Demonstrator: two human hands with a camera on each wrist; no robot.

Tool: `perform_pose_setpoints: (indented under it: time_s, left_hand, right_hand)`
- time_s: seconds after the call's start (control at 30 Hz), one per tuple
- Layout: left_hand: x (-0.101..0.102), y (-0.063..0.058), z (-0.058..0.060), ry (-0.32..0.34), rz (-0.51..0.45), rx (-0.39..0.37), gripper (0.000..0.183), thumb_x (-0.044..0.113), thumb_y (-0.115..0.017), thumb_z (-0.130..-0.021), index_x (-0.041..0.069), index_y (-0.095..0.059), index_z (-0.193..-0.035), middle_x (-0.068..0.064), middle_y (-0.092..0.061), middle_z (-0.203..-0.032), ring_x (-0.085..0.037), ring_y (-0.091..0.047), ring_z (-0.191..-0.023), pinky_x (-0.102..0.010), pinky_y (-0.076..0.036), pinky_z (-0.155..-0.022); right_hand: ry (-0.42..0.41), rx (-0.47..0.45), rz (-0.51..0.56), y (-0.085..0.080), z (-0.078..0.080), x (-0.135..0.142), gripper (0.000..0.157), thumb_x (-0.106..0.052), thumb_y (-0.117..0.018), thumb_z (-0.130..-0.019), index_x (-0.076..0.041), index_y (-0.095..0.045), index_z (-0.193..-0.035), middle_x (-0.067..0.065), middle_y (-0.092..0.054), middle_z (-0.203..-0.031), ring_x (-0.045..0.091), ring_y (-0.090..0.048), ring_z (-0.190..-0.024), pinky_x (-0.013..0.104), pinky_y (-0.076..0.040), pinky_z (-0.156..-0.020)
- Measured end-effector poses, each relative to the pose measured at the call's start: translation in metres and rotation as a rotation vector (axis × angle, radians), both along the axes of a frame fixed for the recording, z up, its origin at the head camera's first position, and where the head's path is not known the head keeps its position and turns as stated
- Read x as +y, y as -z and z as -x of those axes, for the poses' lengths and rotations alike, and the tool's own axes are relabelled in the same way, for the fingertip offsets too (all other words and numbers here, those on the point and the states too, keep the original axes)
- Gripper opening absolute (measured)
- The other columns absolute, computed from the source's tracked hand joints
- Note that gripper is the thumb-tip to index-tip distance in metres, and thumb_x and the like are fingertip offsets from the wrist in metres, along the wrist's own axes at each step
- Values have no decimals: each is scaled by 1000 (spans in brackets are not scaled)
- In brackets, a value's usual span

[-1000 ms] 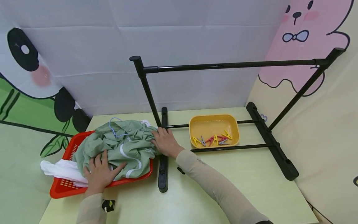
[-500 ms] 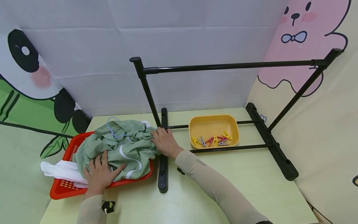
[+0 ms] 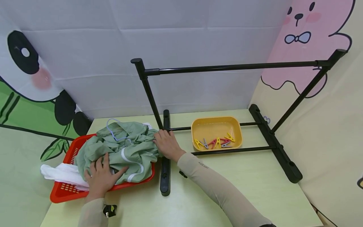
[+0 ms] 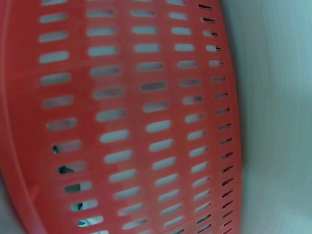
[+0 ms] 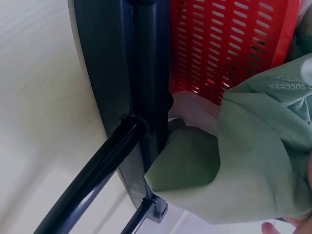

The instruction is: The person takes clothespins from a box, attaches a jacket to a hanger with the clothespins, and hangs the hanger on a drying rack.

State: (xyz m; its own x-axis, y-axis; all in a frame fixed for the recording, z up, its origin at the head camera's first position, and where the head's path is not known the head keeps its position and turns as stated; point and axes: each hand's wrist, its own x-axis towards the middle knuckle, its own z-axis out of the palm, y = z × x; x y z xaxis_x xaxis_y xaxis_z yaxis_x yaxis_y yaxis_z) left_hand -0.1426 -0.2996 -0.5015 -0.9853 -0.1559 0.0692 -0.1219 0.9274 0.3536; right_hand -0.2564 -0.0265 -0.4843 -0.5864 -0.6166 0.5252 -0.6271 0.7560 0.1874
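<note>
A rumpled green garment (image 3: 113, 142) with white piping lies heaped in a red slotted basket (image 3: 60, 198). A blue hanger (image 3: 111, 132) pokes out of the heap, hook toward the back. My left hand (image 3: 101, 177) rests on the garment's front left with fingers spread. On the garment's right edge, beside the rack's post, lies my right hand (image 3: 168, 144); its fingers look extended, though their tips partly sink from sight. Only the red basket (image 4: 131, 100) wall fills the left wrist view. In the right wrist view, the green garment (image 5: 263, 161) hangs over the basket's side, fingertips (image 5: 270, 228) below it.
A black rack (image 3: 232, 67) stands on the table (image 3: 215, 189), its left foot (image 3: 165, 176) close to the basket. Between its lower bars sits a yellow tray (image 3: 216, 123) with several coloured clips (image 3: 217, 142). White cloth (image 3: 60, 171) hangs over the basket's left side.
The hanger's hook has tipped slightly to the left. Both hands stay in the same places on the garment, and the basket has hardly moved.
</note>
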Motion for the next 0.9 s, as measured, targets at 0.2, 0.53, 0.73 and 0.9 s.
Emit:
perform_pose_setpoints:
  time_s: [0.2, 0.53, 0.73, 0.9]
  left_hand:
    - [1, -1, 0, -4, -7, 5, 109, 68, -62, -83, -4, -19, -153, -39, -20, -145, -62, -12, -132, -80, -3, -98]
    - [1, -11, 4, -30, -17, 50, 102, 64, -59, -87, 2, -17, -156, -34, -22, -144, -59, -12, -132, -77, -4, -98]
    - [4, -18, 6, -48, -30, 187, 77, 43, -52, -95, 2, -27, -154, -34, -30, -138, -58, -16, -131, -76, -4, -100]
    - [5, -22, 8, -60, -53, 295, 64, 33, -46, -94, 2, -36, -150, -33, -35, -135, -56, -19, -130, -72, -6, -100]
  right_hand:
    - [-4, 18, -1, 0, -3, 1, 20, -29, -47, -106, -10, -51, -101, 2, -49, -90, 17, -44, -74, 32, -30, -68]
    - [-59, 36, 44, -8, -7, 3, 20, -26, -49, -105, -9, -50, -94, 3, -48, -87, 18, -41, -71, 34, -28, -69]
    - [-84, 83, 64, -14, -8, 7, 19, -24, -52, -104, -9, -51, -93, 3, -49, -86, 18, -42, -70, 34, -30, -68]
    - [-96, 111, 75, -16, -8, 7, 18, -24, -54, -102, -9, -51, -92, 3, -49, -86, 18, -43, -71, 34, -31, -69]
